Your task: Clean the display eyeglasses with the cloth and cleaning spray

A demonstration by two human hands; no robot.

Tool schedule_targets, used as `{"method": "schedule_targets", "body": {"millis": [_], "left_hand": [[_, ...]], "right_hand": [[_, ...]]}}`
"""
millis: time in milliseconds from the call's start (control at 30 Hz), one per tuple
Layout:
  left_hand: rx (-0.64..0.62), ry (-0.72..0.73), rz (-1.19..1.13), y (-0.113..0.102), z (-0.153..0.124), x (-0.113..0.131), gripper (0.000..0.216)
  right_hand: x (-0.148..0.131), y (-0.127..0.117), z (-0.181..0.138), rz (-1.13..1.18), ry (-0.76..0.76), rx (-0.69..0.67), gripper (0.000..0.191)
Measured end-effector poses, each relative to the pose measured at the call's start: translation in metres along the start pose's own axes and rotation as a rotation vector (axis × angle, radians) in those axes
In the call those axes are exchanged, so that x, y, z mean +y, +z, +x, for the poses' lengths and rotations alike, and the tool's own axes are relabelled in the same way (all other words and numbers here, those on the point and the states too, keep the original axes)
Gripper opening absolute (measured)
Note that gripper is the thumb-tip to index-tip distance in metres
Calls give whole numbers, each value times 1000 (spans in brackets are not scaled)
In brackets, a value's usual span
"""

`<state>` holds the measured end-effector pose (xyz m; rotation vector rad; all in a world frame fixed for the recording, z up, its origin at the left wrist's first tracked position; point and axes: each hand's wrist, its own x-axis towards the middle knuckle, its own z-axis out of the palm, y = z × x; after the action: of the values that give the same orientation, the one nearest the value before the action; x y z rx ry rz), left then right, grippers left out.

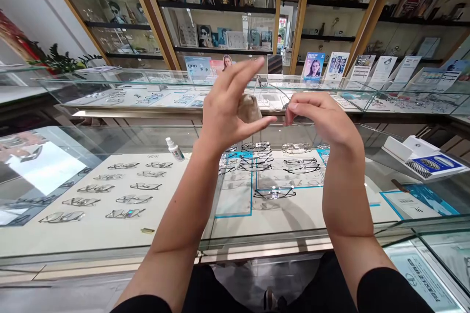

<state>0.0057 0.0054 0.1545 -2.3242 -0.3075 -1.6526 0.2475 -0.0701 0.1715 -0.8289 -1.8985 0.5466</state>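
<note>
My left hand (227, 102) is raised above the glass counter, its fingers stretched out and its thumb well apart from them. A beige, cloth-like thing (250, 108) shows in the gap between thumb and fingers; whether it touches the palm is unclear. To the right, my right hand (312, 110) is bent at the wrist, with thumb and fingers pinched on a pair of eyeglasses (285, 106). A thin dark line, seemingly its temple, reaches up and left from the pinch. Most of the frame is hard to make out. Below the hands, more eyeglasses (274, 192) lie in the display.
Rows of eyeglasses (96, 188) fill the counter's left part. A white spray bottle (174, 149) stands behind them. At right are an open white-and-blue box (428, 159) and a booklet (414, 205). The counter's glass edge (257, 242) runs in front of me; a second display case (154, 100) stands beyond.
</note>
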Motion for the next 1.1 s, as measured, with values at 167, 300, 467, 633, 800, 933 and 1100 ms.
{"method": "schedule_targets", "body": {"millis": [167,300,467,633,800,933,1100], "left_hand": [[-55,-28,-10,2,-8,2,68],[-4,26,27,2,-7,6,57],[8,101,35,-1,-5,11,47],[-2,64,52,-11,-4,15,48],[86,-57,80,-26,-1,16,51],[147,-117,57,-32,0,14,45],[216,-88,18,-28,0,9,43]], "right_hand": [[0,3,-6,-92,34,-26,32],[-9,4,-12,-139,51,-29,32],[-21,9,-17,-294,2,37,32],[-24,11,-22,-283,-83,86,22],[-19,13,-21,-330,-226,302,41],[-12,18,-15,-388,-267,382,50],[-2,23,-9,-325,-277,483,42]]}}
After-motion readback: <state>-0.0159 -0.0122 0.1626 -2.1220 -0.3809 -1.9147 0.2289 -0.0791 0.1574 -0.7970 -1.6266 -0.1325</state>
